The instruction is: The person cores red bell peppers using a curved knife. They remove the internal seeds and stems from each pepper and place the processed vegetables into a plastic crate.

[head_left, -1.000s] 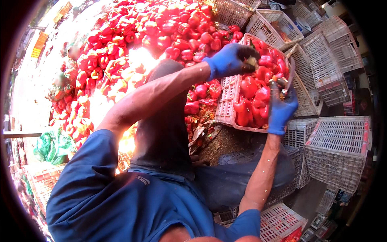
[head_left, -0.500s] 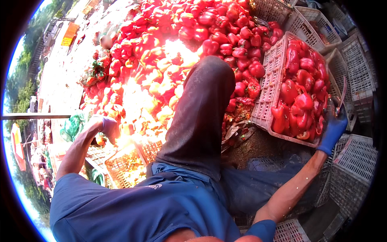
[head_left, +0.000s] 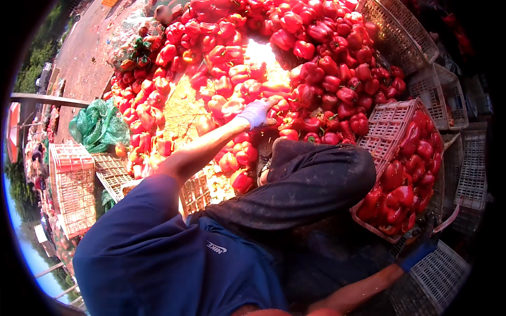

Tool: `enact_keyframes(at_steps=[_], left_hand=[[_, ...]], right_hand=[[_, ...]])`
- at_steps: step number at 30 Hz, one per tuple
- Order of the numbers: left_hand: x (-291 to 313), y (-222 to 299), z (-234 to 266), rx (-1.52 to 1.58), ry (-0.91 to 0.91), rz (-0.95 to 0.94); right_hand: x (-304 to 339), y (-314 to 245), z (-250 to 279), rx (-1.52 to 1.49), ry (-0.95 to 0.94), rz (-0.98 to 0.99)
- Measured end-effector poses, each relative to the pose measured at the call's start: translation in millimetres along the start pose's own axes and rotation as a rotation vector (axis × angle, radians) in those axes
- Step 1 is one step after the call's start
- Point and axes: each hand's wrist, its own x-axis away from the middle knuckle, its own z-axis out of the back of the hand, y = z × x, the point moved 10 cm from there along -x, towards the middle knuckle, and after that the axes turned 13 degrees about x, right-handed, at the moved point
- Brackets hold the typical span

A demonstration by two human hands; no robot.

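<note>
My left hand (head_left: 255, 114), in a pale glove, reaches over my raised leg into the heap of red bell peppers (head_left: 345, 95). Its thumb and fingers are apart, at the peppers, with none visibly held. At the lower right my right hand (head_left: 416, 255), in a blue glove and mostly in shadow, is beside the near corner of a pinkish plastic crate (head_left: 387, 129). Its fingers look closed around a thin, curved, blade-like tool (head_left: 449, 220); the grip is dark. Red bell peppers (head_left: 403, 192) fill that tilted crate.
Several plastic crates (head_left: 472, 168) stand along the right side; another crate (head_left: 74, 184) stands at left. Green netting (head_left: 100, 126) lies next to the heap. A small crate (head_left: 195, 195) is by my left side. My bent leg (head_left: 311, 179) crosses the middle.
My left hand has moved right and forward from the near left crates to the heap's middle. The view has shifted, and my knee now leans right. My right hand stays by the filled crate.
</note>
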Motion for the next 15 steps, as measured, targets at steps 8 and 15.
enact_keyframes(at_steps=[8, 15], left_hand=[[-23.3, -9.7, -58.0, -0.531, -0.022, 0.051], [-26.4, -25.3, -22.8, 0.249, 0.11, 0.233]], right_hand=[[21.1, 39.6, -64.6, -0.69, -0.181, -0.754], [7.0, 1.0, -52.8, -0.886, -0.124, -0.886]])
